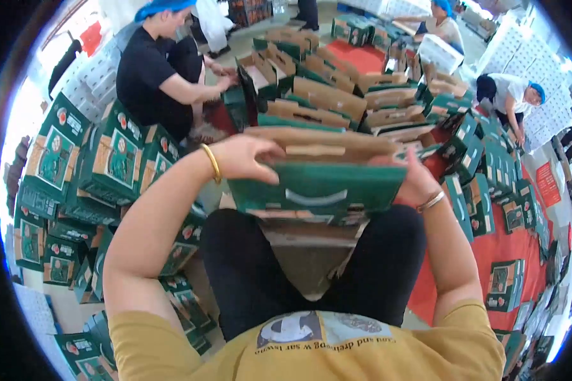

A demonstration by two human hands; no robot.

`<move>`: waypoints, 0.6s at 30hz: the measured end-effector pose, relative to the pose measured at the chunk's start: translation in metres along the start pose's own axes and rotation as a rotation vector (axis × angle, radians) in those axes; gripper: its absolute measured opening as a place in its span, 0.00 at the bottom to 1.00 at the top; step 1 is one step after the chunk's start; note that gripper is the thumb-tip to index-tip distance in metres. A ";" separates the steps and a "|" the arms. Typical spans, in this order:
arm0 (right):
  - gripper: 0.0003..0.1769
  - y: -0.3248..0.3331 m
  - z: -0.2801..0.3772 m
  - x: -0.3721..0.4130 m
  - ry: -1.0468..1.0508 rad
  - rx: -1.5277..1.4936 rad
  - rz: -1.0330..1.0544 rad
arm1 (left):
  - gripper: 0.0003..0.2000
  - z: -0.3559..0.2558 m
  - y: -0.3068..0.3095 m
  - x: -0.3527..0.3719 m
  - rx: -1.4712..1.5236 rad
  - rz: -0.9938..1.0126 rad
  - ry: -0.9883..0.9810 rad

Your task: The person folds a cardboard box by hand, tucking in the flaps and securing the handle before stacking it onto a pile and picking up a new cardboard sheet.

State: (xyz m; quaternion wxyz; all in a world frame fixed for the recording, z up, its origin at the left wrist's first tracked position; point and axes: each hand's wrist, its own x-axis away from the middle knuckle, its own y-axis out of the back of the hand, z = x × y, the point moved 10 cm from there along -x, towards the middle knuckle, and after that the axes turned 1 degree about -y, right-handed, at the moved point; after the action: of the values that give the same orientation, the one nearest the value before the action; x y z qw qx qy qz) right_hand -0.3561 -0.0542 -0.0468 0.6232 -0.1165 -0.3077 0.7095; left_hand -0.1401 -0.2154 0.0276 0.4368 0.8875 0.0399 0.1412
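Note:
A green cardboard gift box (pixel 318 184) with brown inner walls stands upright between my knees, its top open toward me and a pale curved handle mark on its near face. My left hand (pixel 251 157) grips its upper left edge, the thumb outside and the fingers over the rim. At the opposite end, my right hand (pixel 414 181) is wrapped round the right side; some of its fingers are hidden behind the cardboard. The box's edges look slightly blurred. Just beyond it stand rows of open boxes (pixel 327 95) with brown flaps raised.
Finished-looking green boxes (pixel 111 155) are stacked on my left, and more (pixel 499 152) stand on my right over a red floor covering (pixel 435 273). A person in black (pixel 149 79) works at front left; another in white (pixel 508 95) bends at right. White stacks (pixel 521 51) rise behind.

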 end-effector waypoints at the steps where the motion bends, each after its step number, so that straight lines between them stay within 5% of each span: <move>1: 0.50 0.002 0.009 0.006 0.111 -0.072 -0.010 | 0.27 0.004 0.009 0.004 -0.133 -0.135 0.010; 2: 0.50 -0.002 0.005 0.014 0.086 -0.089 -0.011 | 0.26 0.012 0.010 0.010 -0.192 -0.223 0.065; 4: 0.37 -0.025 0.032 0.032 0.381 0.430 0.007 | 0.25 0.029 0.010 0.023 -0.217 -0.364 0.103; 7: 0.31 -0.017 0.053 0.025 0.504 0.702 -0.338 | 0.21 0.050 0.006 0.037 0.076 -0.492 0.133; 9: 0.30 -0.013 0.049 0.016 0.467 0.732 -0.390 | 0.18 0.070 -0.004 0.041 0.387 -0.542 0.188; 11: 0.27 -0.017 0.046 0.008 0.317 1.069 -0.522 | 0.19 0.078 -0.019 0.045 0.493 -0.671 0.113; 18: 0.27 -0.038 0.048 0.009 0.564 1.428 -0.643 | 0.29 0.050 -0.035 0.075 0.163 -1.013 0.188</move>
State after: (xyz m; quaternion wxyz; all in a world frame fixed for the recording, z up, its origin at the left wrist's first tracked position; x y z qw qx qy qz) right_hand -0.3535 -0.0586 0.0146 0.7732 0.2271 0.3657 0.4656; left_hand -0.0523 -0.2176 -0.0128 0.3744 0.7716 0.5141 -0.0122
